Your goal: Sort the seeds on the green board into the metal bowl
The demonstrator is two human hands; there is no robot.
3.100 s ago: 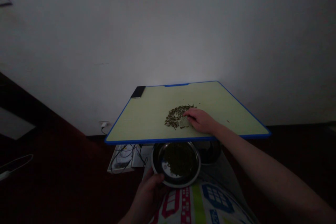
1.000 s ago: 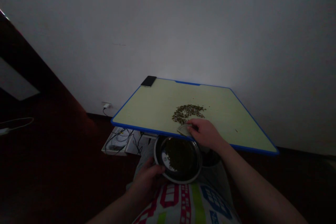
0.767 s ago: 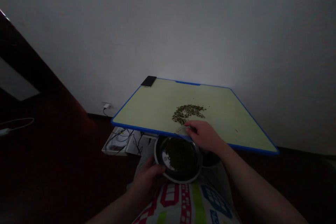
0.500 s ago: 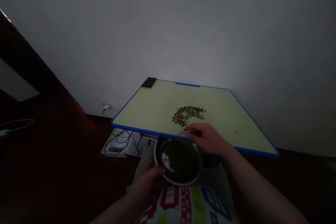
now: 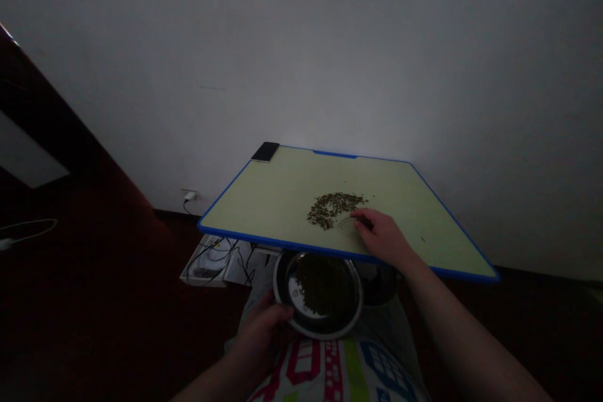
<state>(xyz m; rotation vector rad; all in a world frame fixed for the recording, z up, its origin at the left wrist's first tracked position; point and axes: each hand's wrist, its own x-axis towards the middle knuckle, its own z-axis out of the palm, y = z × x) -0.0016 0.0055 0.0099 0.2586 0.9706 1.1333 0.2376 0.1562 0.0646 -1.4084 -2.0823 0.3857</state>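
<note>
Grains (image 5: pixel 330 203) lie scattered just right of the frame's centre, to the upper left of your right hand (image 5: pixel 378 235), whose fingers pinch a clear curved piece (image 5: pixel 346 222) over the table (image 5: pixel 264 201). At lower centre, your left hand (image 5: pixel 266 328) clasps the metal bowl (image 5: pixel 325 331) by its rim.

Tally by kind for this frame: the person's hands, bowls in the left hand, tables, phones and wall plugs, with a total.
Hands (left hand, right hand): 2
Bowl: 1
Table: 1
Phone: 1
Plug: 1
Total: 6
</note>
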